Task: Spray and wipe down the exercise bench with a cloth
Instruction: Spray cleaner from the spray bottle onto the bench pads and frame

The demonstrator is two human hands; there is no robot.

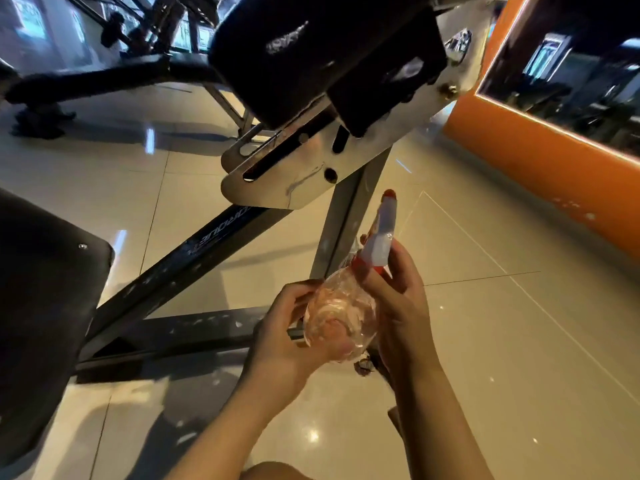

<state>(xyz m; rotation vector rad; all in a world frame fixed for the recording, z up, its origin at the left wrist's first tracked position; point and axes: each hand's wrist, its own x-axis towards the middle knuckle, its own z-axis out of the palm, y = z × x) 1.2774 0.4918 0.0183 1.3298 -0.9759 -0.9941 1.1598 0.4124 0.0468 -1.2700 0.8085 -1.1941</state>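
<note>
gripping spray bottle: both hands (left; right)

Interior of a gym. A black padded exercise bench on a steel frame stands on a glossy tiled floor; further dark exercise machines occupy the background, and an orange-framed wall mirror reflects more equipment.
</note>
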